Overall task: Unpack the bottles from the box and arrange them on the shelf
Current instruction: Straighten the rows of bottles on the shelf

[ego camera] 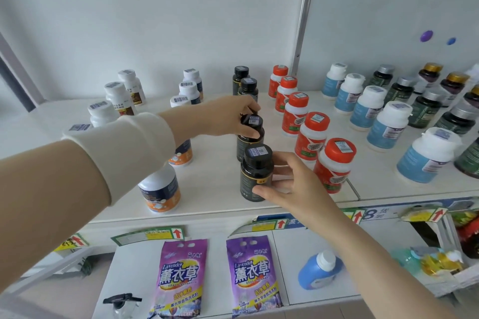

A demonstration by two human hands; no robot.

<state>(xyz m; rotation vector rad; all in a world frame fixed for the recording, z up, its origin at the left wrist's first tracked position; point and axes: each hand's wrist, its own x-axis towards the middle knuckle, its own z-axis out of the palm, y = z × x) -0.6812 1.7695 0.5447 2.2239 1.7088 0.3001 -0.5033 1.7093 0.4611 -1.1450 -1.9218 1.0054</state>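
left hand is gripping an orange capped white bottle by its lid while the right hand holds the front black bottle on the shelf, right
Not quite. In the head view the left hand grips the lid of a dark black-capped plastic bottle, second in its row, not an orange-capped white one. The right hand does hold the front black bottle on the white shelf.
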